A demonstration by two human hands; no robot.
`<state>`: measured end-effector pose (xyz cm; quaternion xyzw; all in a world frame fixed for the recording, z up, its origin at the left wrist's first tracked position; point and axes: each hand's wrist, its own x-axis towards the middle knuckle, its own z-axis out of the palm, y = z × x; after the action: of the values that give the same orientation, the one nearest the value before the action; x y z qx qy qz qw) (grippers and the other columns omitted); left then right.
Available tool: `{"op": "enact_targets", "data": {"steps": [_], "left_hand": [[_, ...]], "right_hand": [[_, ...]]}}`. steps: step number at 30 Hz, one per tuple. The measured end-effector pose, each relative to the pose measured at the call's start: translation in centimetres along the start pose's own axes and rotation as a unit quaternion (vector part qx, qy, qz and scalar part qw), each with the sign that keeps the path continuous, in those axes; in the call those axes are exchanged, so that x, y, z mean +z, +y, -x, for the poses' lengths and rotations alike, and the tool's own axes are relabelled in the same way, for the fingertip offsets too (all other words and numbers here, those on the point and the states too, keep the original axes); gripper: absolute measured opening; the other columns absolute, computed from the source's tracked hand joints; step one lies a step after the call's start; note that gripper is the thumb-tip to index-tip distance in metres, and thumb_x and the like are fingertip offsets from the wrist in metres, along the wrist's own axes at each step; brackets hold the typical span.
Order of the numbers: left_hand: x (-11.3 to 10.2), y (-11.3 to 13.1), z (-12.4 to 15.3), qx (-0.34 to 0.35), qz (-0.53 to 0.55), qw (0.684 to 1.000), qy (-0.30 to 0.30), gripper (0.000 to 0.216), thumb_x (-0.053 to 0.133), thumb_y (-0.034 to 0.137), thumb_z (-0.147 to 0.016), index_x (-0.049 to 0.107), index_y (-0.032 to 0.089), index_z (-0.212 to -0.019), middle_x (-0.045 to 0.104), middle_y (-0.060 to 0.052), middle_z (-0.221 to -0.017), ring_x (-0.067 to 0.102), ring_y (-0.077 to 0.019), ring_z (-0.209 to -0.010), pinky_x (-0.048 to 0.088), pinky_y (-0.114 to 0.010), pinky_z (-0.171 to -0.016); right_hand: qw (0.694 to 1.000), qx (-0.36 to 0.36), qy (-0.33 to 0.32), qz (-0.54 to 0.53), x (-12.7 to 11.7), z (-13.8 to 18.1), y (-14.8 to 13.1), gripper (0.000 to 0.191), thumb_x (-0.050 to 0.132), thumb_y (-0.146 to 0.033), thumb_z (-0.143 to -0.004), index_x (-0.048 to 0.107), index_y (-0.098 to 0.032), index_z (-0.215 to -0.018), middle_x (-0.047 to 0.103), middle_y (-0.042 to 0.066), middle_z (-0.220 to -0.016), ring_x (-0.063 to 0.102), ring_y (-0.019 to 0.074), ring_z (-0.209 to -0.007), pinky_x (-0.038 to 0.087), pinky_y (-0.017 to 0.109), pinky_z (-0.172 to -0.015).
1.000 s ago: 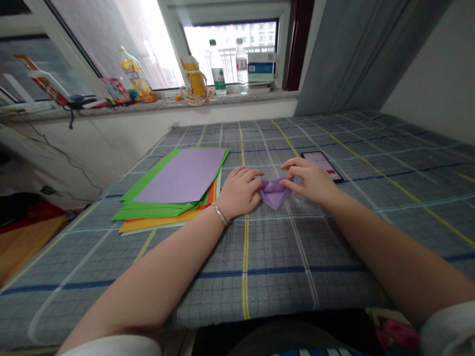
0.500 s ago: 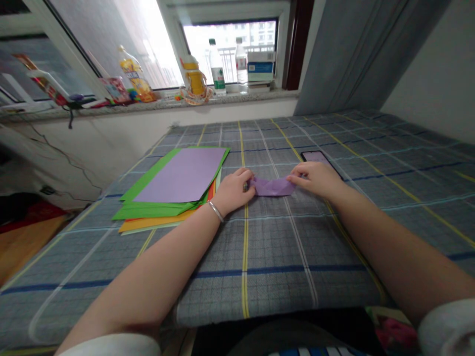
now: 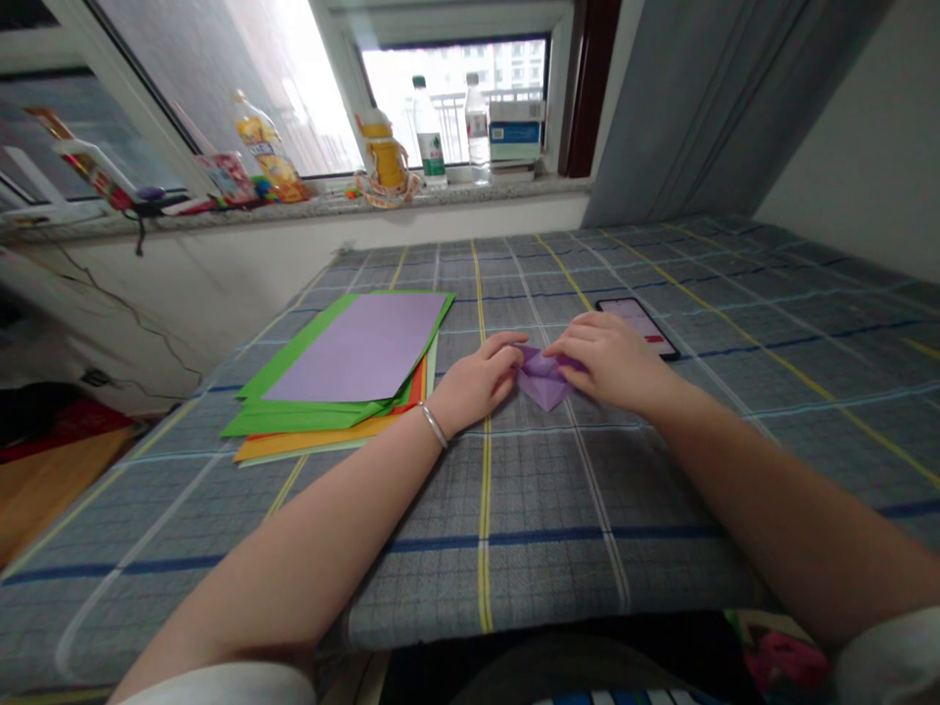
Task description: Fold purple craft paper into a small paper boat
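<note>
A small folded piece of purple paper [image 3: 544,388] lies on the plaid cloth between my hands, with one corner pointing toward me. My left hand [image 3: 485,377], a silver bangle at its wrist, has its curled fingers closed on the paper's left side. On the other side, my right hand [image 3: 606,360] pinches the paper with thumb and fingers and partly covers it. Left of my hands lies a stack of coloured paper, a purple sheet [image 3: 359,343] on top of green sheets [image 3: 308,419], with orange ones [image 3: 294,444] below.
A phone [image 3: 646,328] with its screen lit lies just beyond my right hand. The plaid cloth [image 3: 543,578] covers the surface to its front edge. Bottles [image 3: 430,137], a yellow cup [image 3: 386,157] and boxes [image 3: 515,132] stand on the windowsill.
The purple paper has gone from a flat strip to a shape with a point toward me. Both hands have shifted, the right one leftward, closer to the left, baring more of the phone.
</note>
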<state>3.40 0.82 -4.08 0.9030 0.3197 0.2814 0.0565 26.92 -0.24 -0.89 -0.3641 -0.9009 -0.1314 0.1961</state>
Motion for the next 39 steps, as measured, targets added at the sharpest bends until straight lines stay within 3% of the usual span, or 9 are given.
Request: {"op": "enact_targets", "data": {"steps": [2,7,14,18,22,27,33,36,39], "left_hand": [[0.1,0.3,0.0,-0.002,-0.010,1.000,-0.002,0.018,0.045,0.011,-0.086,0.052,0.021,-0.099,0.046,-0.007,-0.140,0.058,-0.0188,-0.112,0.050,-0.033,-0.092],[0.3,0.6,-0.1,0.015,-0.018,1.000,-0.001,0.017,0.046,0.011,-0.084,0.052,0.020,-0.098,0.048,-0.008,-0.138,0.058,-0.0191,-0.111,0.051,-0.033,-0.091],[0.5,0.4,-0.3,0.027,-0.015,0.999,0.007,0.012,0.046,0.013,-0.085,0.051,0.020,-0.094,0.052,-0.009,-0.132,0.059,-0.0189,-0.109,0.051,-0.033,-0.091],[0.4,0.6,-0.2,0.028,-0.021,0.999,0.001,0.012,0.046,0.013,-0.084,0.051,0.020,-0.093,0.054,-0.008,-0.131,0.061,-0.0178,-0.106,0.052,-0.032,-0.089],[0.2,0.9,-0.1,0.031,-0.059,0.998,-0.007,0.020,0.047,0.014,-0.084,0.052,0.020,-0.102,0.053,-0.007,-0.134,0.062,-0.0185,-0.105,0.053,-0.032,-0.086],[0.3,1.2,-0.1,0.035,-0.107,0.993,-0.025,0.033,0.048,0.018,-0.085,0.052,0.022,-0.117,0.050,-0.006,-0.137,0.061,-0.0201,-0.108,0.053,-0.033,-0.087],[0.4,0.6,-0.2,-0.049,-0.099,0.994,-0.023,0.019,0.052,0.027,-0.087,0.055,0.019,-0.103,0.059,-0.008,-0.118,0.063,-0.0210,-0.093,0.051,-0.035,-0.082],[0.5,-0.3,-0.4,-0.088,-0.058,0.994,-0.021,0.015,0.054,0.033,-0.087,0.055,0.020,-0.094,0.064,-0.004,-0.092,0.062,-0.0213,-0.086,0.048,-0.036,-0.082],[0.6,-1.4,-0.5,-0.137,0.003,0.990,-0.022,0.016,0.056,0.036,-0.087,0.056,0.020,-0.089,0.064,-0.001,-0.083,0.061,-0.0194,-0.080,0.047,-0.034,-0.079]], "right_hand": [[0.998,-0.031,-0.045,0.038,-0.3,0.0,-1.0,0.018,0.061,-0.027,-0.085,0.071,-0.021,-0.099,0.072,0.006,-0.095,0.059,0.0244,-0.095,0.037,0.036,-0.085],[0.989,0.047,-0.094,0.104,0.6,-0.4,-2.6,0.019,0.061,-0.036,-0.086,0.070,-0.019,-0.087,0.074,0.007,-0.087,0.064,0.0240,-0.084,0.034,0.037,-0.079],[0.970,0.119,-0.179,0.117,1.1,-2.0,-4.2,0.024,0.050,-0.023,-0.091,0.072,-0.020,-0.082,0.075,0.008,-0.087,0.068,0.0235,-0.078,0.034,0.038,-0.075],[0.973,0.120,-0.159,0.118,1.5,-2.0,-4.2,0.023,0.052,-0.021,-0.088,0.074,-0.020,-0.083,0.076,0.007,-0.088,0.067,0.0227,-0.080,0.035,0.040,-0.086],[0.977,0.103,-0.121,0.142,1.9,-1.7,-3.8,0.024,0.052,-0.021,-0.086,0.075,-0.020,-0.077,0.075,0.007,-0.080,0.065,0.0228,-0.080,0.021,0.045,-0.107],[0.984,0.069,-0.095,0.138,1.7,-1.5,-3.5,0.022,0.053,-0.026,-0.086,0.074,-0.020,-0.079,0.073,0.005,-0.073,0.064,0.0221,-0.077,0.009,0.047,-0.112],[0.988,0.108,-0.061,0.094,1.1,-0.6,-2.6,0.039,0.055,-0.048,-0.088,0.061,-0.015,-0.109,0.072,0.005,-0.072,0.067,0.0228,-0.071,0.024,0.048,-0.106],[0.992,0.122,-0.039,0.015,0.8,-0.2,-1.3,0.036,0.051,-0.050,-0.090,0.060,-0.017,-0.105,0.071,0.003,-0.072,0.066,0.0214,-0.074,0.030,0.044,-0.102],[0.990,0.123,-0.039,-0.049,0.8,0.1,0.3,0.030,0.056,-0.050,-0.087,0.062,-0.021,-0.090,0.070,0.002,-0.076,0.063,0.0199,-0.076,0.037,0.039,-0.093]]}}
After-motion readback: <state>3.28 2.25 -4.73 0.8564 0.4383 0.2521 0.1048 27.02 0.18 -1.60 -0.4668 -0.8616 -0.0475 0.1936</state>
